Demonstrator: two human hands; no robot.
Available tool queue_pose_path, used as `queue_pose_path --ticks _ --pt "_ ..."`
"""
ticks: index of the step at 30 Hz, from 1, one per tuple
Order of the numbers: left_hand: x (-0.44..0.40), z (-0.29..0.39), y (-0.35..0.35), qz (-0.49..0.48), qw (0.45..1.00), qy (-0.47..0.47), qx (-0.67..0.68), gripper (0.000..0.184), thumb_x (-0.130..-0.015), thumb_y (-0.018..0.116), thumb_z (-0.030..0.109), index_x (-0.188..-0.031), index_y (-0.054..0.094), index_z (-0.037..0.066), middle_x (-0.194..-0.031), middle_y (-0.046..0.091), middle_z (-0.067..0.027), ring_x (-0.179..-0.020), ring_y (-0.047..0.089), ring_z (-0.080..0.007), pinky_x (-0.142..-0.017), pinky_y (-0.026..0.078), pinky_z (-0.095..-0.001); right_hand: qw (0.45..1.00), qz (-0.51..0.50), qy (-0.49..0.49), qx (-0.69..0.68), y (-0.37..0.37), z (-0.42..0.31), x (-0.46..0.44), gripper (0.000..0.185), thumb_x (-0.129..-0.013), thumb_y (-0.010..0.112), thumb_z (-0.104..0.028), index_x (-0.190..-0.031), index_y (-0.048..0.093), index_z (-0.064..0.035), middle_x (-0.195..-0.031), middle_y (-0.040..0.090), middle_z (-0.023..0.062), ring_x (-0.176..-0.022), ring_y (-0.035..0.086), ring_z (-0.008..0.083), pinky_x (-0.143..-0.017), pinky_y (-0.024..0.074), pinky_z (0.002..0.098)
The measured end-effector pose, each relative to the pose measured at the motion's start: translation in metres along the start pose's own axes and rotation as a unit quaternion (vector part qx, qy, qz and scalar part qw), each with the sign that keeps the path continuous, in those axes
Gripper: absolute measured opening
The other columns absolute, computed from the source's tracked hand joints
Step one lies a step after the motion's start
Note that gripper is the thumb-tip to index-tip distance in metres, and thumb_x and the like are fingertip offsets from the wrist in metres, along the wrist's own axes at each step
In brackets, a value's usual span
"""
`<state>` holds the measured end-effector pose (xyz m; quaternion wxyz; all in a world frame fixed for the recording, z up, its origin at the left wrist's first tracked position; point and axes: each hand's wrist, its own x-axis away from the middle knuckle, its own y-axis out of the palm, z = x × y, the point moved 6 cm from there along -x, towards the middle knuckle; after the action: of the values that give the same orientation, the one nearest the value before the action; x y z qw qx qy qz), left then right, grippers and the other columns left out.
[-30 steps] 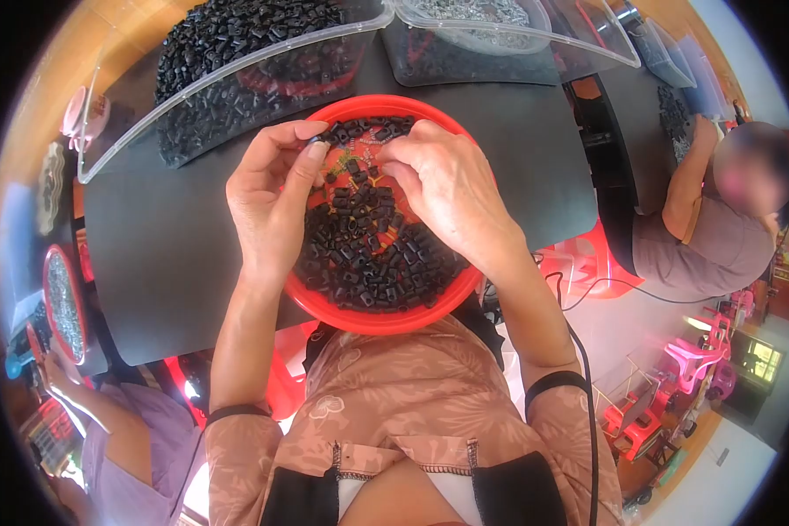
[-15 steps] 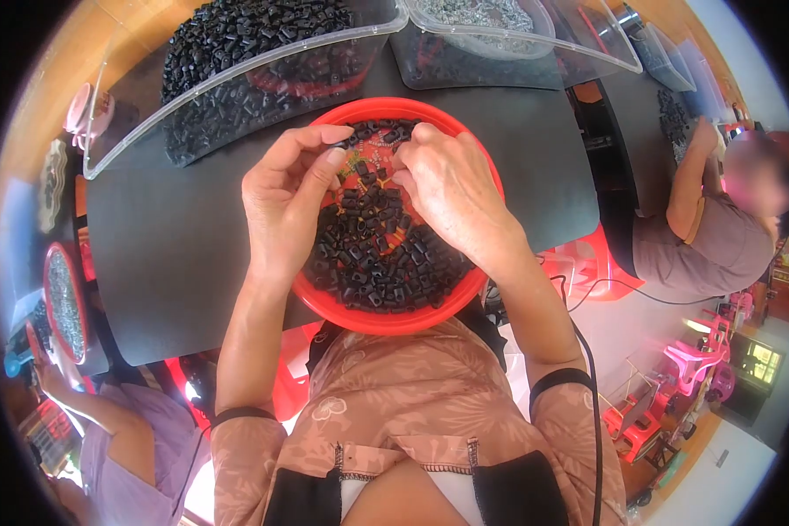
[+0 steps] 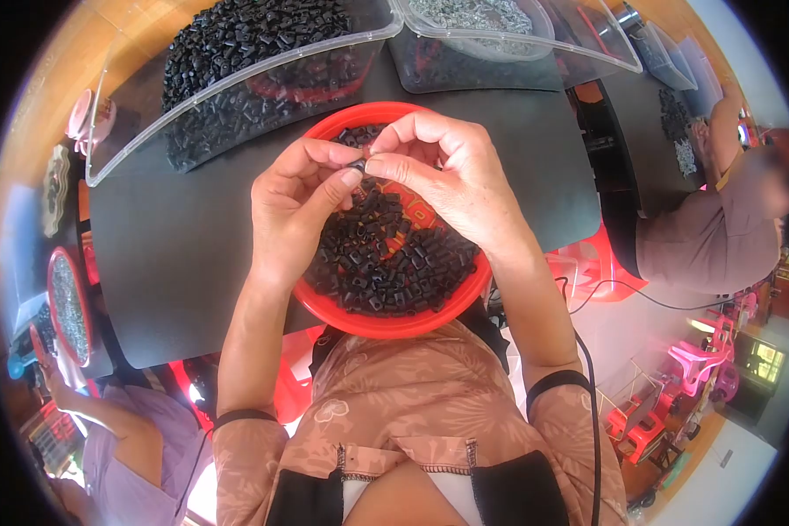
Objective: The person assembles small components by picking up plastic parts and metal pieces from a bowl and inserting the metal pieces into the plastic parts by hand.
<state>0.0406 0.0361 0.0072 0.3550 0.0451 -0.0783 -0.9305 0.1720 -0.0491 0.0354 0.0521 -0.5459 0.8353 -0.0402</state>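
Over the red plastic basin point(image 3: 393, 329), my left hand point(image 3: 289, 202) pinches a small black plastic piece point(image 3: 358, 165) between thumb and forefinger. My right hand point(image 3: 465, 175) meets it there, thumb and forefinger closed at the piece's near side. Whatever those right fingertips grip is too small and covered to make out. Below both hands, many loose black plastic pieces point(image 3: 386, 272), short and hollow, fill much of the basin. Its patterned red and yellow bottom shows between them.
A clear bin point(image 3: 228, 88) heaped with black pieces stands at the back left of the dark table point(image 3: 184, 263). Beside it, another clear bin point(image 3: 500, 74) has small silvery parts. Co-workers sit at right point(image 3: 710, 237) and lower left point(image 3: 131, 438). A cable point(image 3: 592, 394) hangs by my right arm.
My right hand has moved from low over the basin's far side to my left fingertips, turning as it rose. My left hand shifted slightly right. The right co-worker's arm moved.
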Motion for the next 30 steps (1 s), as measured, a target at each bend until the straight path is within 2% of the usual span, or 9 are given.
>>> queue_pose_path --ticks 6,9,12,15,16,19,20,27,30 --pt "0.0 -0.003 0.0 -0.008 1.0 0.019 -0.005 0.012 -0.089 0.064 0.0 -0.101 0.063 0.001 -0.088 0.065 -0.0023 -0.072 0.056 -0.0061 -0.064 0.045 -0.0202 0.999 0.016 -0.045 0.007 0.003 0.0 0.002 0.007 -0.083 0.071 -0.003 -0.088 0.068 0.0004 -0.078 0.067 0.0038 -0.065 0.062 0.007 -0.058 0.0473 0.0202" --pt "-0.002 -0.006 -0.005 -0.008 1.0 0.004 0.01 0.012 -0.089 0.065 0.001 -0.101 0.063 0.001 -0.088 0.066 -0.0025 -0.072 0.056 -0.0061 -0.064 0.046 -0.0201 0.977 0.074 -0.166 0.11 0.004 -0.008 0.007 0.007 -0.082 0.07 -0.002 -0.089 0.069 -0.0005 -0.078 0.068 0.0076 -0.065 0.064 0.0126 -0.059 0.0484 0.0239" --pt "-0.003 -0.007 -0.008 -0.004 0.999 -0.015 0.033 0.01 -0.089 0.065 0.003 -0.099 0.063 0.002 -0.087 0.066 -0.0025 -0.071 0.056 -0.0062 -0.063 0.045 -0.0197 0.935 0.075 -0.25 0.24 0.01 -0.02 0.019 0.014 -0.081 0.072 -0.002 -0.095 0.072 -0.0016 -0.083 0.069 0.0088 -0.071 0.065 0.0149 -0.064 0.0495 0.025" --pt "-0.004 -0.006 -0.01 0.001 0.998 -0.014 0.058 0.012 -0.09 0.065 0.005 -0.102 0.064 0.003 -0.087 0.066 -0.0023 -0.07 0.056 -0.0062 -0.062 0.044 -0.0196 0.952 0.098 -0.187 0.222 -0.01 -0.019 0.011 0.012 -0.082 0.071 -0.003 -0.095 0.072 -0.0026 -0.083 0.068 0.0092 -0.073 0.065 0.018 -0.064 0.0499 0.0271" --pt "-0.005 -0.005 -0.011 0.004 0.998 -0.01 0.067 0.014 -0.09 0.065 0.006 -0.103 0.065 0.003 -0.087 0.066 -0.0022 -0.069 0.056 -0.0061 -0.062 0.044 -0.0196 0.941 0.124 -0.192 0.251 -0.016 -0.009 0.008 0.007 -0.079 0.07 -0.005 -0.086 0.071 -0.0028 -0.077 0.063 0.013 -0.068 0.063 0.0303 -0.062 0.0489 0.0386" --pt "-0.005 -0.002 -0.011 0.028 0.996 -0.012 0.081 0.018 -0.09 0.065 0.006 -0.107 0.066 0.003 -0.087 0.066 -0.0014 -0.068 0.055 -0.0058 -0.063 0.044 -0.0197 0.939 0.036 -0.124 0.319 -0.01 0.009 0.009 0.006 -0.079 0.069 -0.008 -0.083 0.071 -0.0039 -0.076 0.061 0.012 -0.066 0.061 0.0319 -0.064 0.0481 0.0429" --pt "-0.005 -0.003 -0.011 0.027 0.997 -0.013 0.076 0.018 -0.09 0.065 0.006 -0.107 0.067 0.003 -0.087 0.066 -0.0013 -0.068 0.054 -0.0058 -0.063 0.044 -0.02 0.929 0.02 -0.136 0.344 -0.004 0.011 0.009 0.008 -0.078 0.069 -0.012 -0.081 0.071 -0.0047 -0.075 0.06 0.0123 -0.067 0.06 0.0337 -0.066 0.0477 0.0446" --pt "-0.005 -0.005 -0.011 0.022 0.997 -0.012 0.076 0.017 -0.09 0.064 0.005 -0.106 0.068 0.002 -0.087 0.065 -0.0013 -0.067 0.052 -0.0061 -0.063 0.044 -0.0217 0.868 -0.033 -0.084 0.487 0.015 0.02 0.004 0.012 -0.078 0.07 -0.012 -0.086 0.072 -0.0042 -0.077 0.061 0.0133 -0.075 0.061 0.0331 -0.069 0.0465 0.043" --pt "-0.005 -0.005 -0.012 0.022 0.997 -0.011 0.076 0.016 -0.09 0.064 0.005 -0.105 0.068 0.002 -0.086 0.065 -0.0013 -0.067 0.052 -0.0061 -0.062 0.044 -0.0217 0.853 -0.045 -0.095 0.511 0.018 0.018 0.003 0.011 -0.078 0.069 -0.01 -0.086 0.07 -0.0031 -0.078 0.061 0.0143 -0.074 0.061 0.0343 -0.067 0.0461 0.0445"
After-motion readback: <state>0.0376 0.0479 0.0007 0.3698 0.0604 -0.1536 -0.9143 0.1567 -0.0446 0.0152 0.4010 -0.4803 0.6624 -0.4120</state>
